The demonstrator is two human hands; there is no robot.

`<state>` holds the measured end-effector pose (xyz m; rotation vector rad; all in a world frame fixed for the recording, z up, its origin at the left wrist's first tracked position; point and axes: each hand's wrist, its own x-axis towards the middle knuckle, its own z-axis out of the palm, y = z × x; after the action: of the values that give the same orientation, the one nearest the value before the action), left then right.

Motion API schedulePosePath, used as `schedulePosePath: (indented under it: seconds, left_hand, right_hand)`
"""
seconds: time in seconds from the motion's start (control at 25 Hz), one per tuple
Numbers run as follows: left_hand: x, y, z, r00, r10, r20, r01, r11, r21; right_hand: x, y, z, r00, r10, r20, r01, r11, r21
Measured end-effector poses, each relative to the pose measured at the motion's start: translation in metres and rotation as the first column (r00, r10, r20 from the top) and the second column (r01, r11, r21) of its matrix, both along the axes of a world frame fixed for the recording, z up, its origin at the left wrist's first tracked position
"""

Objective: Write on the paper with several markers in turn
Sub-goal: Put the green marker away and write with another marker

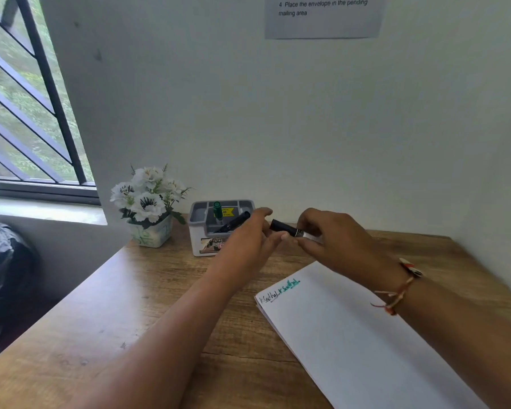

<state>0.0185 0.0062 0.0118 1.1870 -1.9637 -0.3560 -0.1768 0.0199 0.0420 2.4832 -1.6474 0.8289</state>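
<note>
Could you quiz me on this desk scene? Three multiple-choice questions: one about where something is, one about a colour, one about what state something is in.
1. Where does the green marker stand?
A. In the grey organiser
B. On the paper
C. In the flower pot

2. What colours is the writing on the paper?
A. Red and blue
B. Black and green
C. Only black

3. What is the right hand doing?
A. Resting flat on the desk
B. Holding a black marker
C. Writing on the paper

Answers:
1. A, it stands upright in a compartment of the organiser.
2. B, a black word sits beside a green one near the sheet's top corner.
3. B, its fingers grip the marker above the desk.
</note>
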Motion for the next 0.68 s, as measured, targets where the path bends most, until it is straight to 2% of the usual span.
schedulePosePath:
  seconds: [0.12,0.24,0.4,0.68]
  left_hand:
    - [-0.004,0.004,0.004,0.999,-0.039,0.006,0.039,0.999,-0.021]
    - [-0.009,0.007,0.005,0.992,-0.119,-0.045,0.121,0.991,0.051]
    - [-0.010,0.005,-0.002,0.979,-0.183,-0.093,0.196,0.969,0.151]
    - [-0.014,0.006,-0.004,0.975,-0.190,-0.112,0.211,0.952,0.224]
  right_hand:
    - [0.001,0.020,-0.001,0.992,0.038,0.117,-0.044,0.998,0.045]
    - [0.001,0.025,-0.010,0.982,0.064,0.178,-0.077,0.995,0.062]
    - [0.001,0.024,-0.022,0.970,0.111,0.215,-0.132,0.987,0.089]
    - [-0.001,0.024,-0.027,0.965,0.093,0.245,-0.131,0.981,0.142]
